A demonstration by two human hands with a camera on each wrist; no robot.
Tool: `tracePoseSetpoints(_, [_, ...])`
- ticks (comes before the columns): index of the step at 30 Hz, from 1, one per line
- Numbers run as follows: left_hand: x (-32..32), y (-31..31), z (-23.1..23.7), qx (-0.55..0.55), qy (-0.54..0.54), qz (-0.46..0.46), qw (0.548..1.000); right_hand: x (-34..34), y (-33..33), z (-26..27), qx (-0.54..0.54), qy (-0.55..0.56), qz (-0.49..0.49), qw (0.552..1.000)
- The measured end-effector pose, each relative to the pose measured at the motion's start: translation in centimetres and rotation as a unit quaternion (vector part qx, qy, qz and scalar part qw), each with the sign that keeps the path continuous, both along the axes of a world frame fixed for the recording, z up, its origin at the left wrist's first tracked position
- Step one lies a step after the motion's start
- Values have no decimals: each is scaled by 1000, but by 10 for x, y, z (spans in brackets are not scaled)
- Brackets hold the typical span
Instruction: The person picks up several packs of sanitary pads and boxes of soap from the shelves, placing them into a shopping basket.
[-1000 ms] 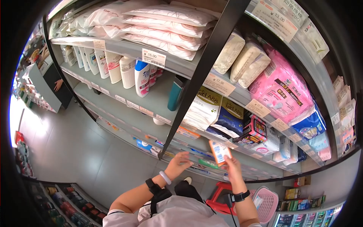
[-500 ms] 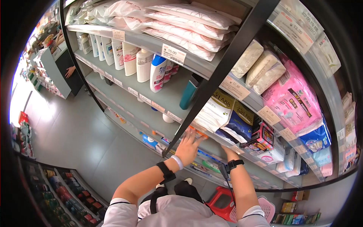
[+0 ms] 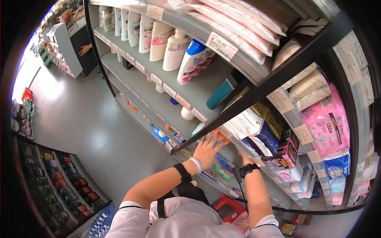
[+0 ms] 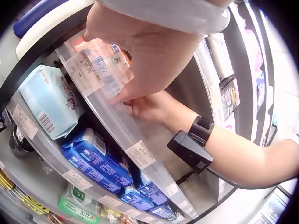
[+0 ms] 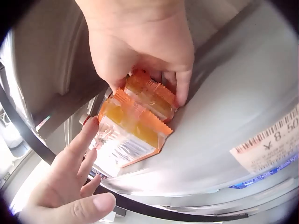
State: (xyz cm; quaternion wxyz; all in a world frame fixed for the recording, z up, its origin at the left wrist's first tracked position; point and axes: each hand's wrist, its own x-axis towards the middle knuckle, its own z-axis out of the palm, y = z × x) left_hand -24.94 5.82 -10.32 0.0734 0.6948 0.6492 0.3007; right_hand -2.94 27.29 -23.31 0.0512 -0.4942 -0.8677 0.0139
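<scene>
Two orange, clear-windowed packets stand one behind the other on a grey shelf. In the right wrist view, my right hand (image 5: 140,42) grips the rear packet (image 5: 149,95) between thumb and fingers. The front packet (image 5: 128,133) shows a white barcode label. My left hand (image 5: 65,177) has its fingers stretched out, with a fingertip right at the front packet's side. From the head, my left hand (image 3: 206,152) is spread over the orange packaging at the shelf edge. The right hand (image 3: 244,158) reaches in beside it, its fingers hidden under the shelf above.
A black upright post (image 3: 254,99) slants across the shelving near my left hand. White tissue packs (image 3: 248,121) sit on the shelf above, and shampoo bottles (image 3: 190,61) stand to the left. Below are blue packs (image 4: 100,158). A red basket (image 3: 230,210) is on the floor.
A second ago the right hand held an orange-and-white packet in front of the shelf. Both hands have since moved onto the shelf, and the head view has tilted and shifted.
</scene>
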Motion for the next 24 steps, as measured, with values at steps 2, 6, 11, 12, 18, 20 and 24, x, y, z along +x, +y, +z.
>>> tracePoseSetpoints(2, [0,0,-1,7,16,6,1000,0,-1,5,-14,-9,4,1000])
tracePoseSetpoints(6, [-2,-1,1,-20,25,1,999,12,-9,18,-40,-23,11,999])
tracePoseSetpoints(11, [-5,-2,4,-41,18,-3,999,5,-18,40,-50,-27,15,998])
tracePoseSetpoints(12, [-5,-2,4,-42,20,-5,999,2,-20,44,-52,-27,15,998])
tracePoseSetpoints(18, [-5,-1,3,-42,22,-13,999,-16,-29,70,-60,-23,7,998])
tracePoseSetpoints(20, [-4,0,3,-46,22,-22,998,-26,-31,79,-62,-18,-1,998])
tracePoseSetpoints(24, [-3,3,3,-37,36,-19,998,-34,-49,92,-66,-7,-16,998])
